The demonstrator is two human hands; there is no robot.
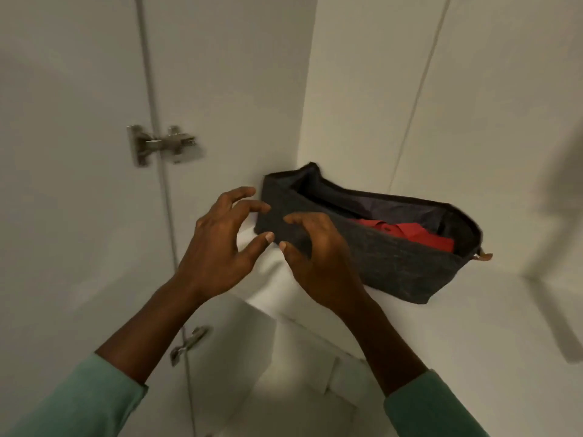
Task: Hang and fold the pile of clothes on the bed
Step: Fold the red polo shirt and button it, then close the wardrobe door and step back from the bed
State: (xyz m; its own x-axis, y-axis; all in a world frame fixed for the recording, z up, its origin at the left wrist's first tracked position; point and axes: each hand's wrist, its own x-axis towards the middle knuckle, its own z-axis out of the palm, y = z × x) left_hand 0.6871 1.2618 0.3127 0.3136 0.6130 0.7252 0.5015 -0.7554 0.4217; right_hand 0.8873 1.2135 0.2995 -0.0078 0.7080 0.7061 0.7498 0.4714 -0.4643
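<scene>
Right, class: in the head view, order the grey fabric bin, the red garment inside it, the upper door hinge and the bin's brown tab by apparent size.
1. grey fabric bin.
2-3. red garment and upper door hinge: too alike to rank; the garment is partly hidden.
4. brown tab.

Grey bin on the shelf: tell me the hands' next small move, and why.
Probably grip the bin at its left end with the left hand and right hand and slide it straight: it sits askew on the shelf, the red garment is already inside, and both hands are spread at that end.
</scene>
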